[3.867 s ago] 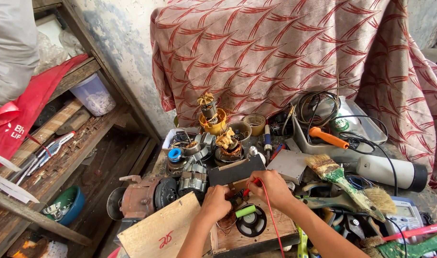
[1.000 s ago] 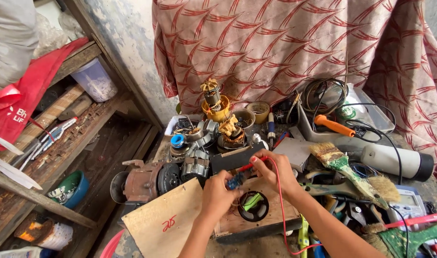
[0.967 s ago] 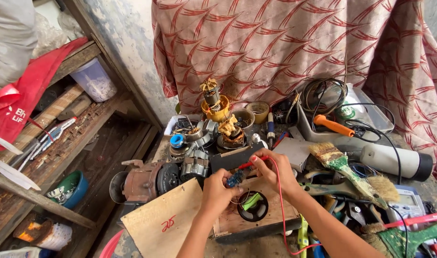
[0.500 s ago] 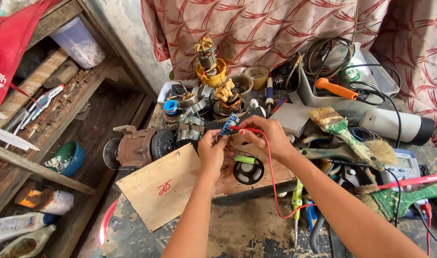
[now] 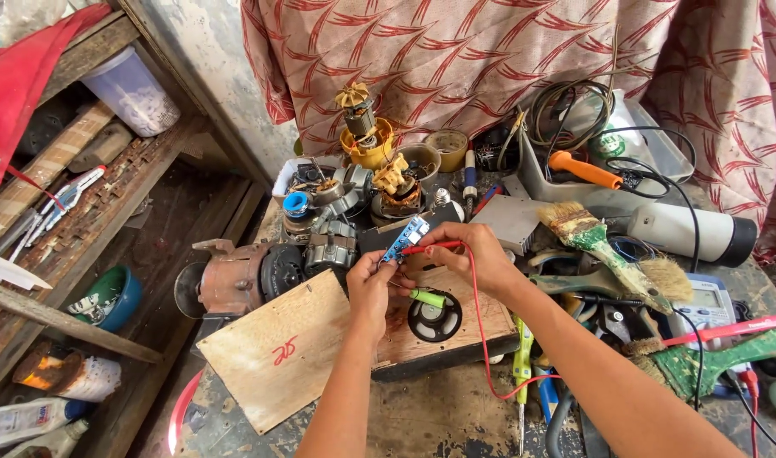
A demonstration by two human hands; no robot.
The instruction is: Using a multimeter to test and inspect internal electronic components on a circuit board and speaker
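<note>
My left hand (image 5: 369,287) pinches a small blue circuit board (image 5: 405,238) by its lower end and holds it tilted above the bench. My right hand (image 5: 473,254) grips a red test probe (image 5: 428,248) whose tip rests against the board. The probe's red lead (image 5: 483,339) loops down past my right forearm. Under both hands lies a wooden board (image 5: 417,335) with a small round black speaker (image 5: 434,316) and a green cylindrical part (image 5: 427,298) on it.
Motor rotors and stators (image 5: 358,182) crowd the back of the bench. A plywood sheet (image 5: 277,356) leans front left beside a rusty motor (image 5: 235,277). Paintbrushes (image 5: 596,246), an orange-handled tool (image 5: 585,170), a multimeter (image 5: 702,307) and screwdrivers (image 5: 522,365) lie right. Wooden shelves (image 5: 57,220) stand left.
The view has tilted down and drawn closer. My hands lifted the blue board away from the dark flat piece, and the red probe now touches it.
</note>
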